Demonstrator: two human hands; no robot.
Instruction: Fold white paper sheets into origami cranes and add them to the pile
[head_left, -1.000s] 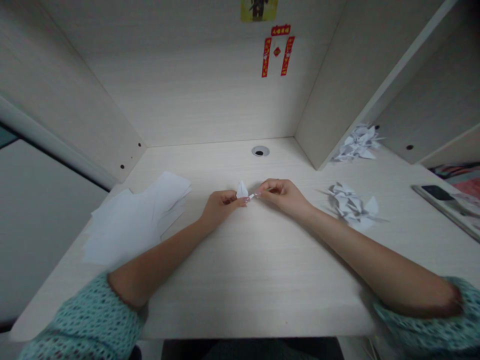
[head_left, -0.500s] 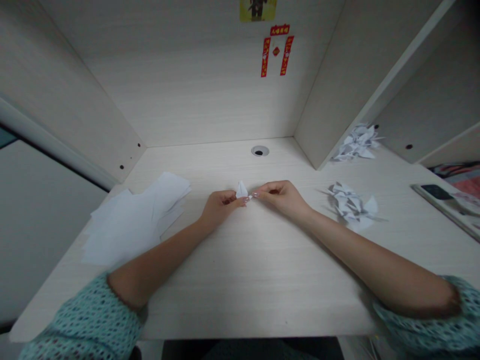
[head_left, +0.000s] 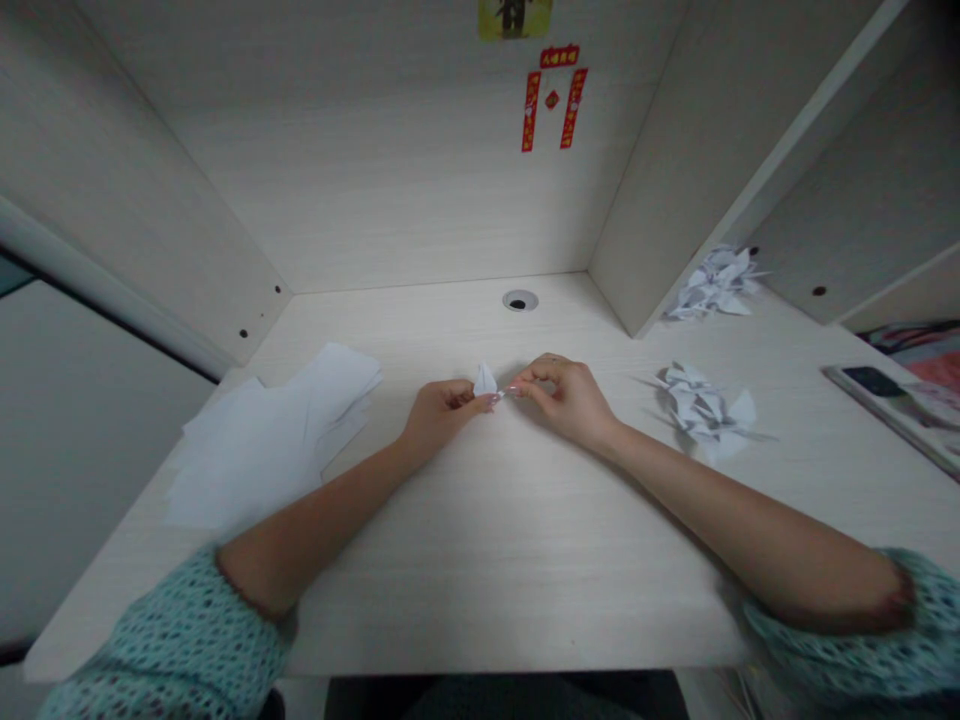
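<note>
Pale wood-grain surface: I had the small folded paper piece pinched narrow between left hand and right hand, likely to keep its fold taut. Loose white sheets lay left of it, folded paper figures right.

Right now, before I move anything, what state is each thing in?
Left hand: pinching the folded white paper figure.
Right hand: closed on the figure's thin point.
Loose white paper sheets: lying overlapped.
Heap of folded paper figures: piled loosely.
Second heap: piled farther back.
</note>
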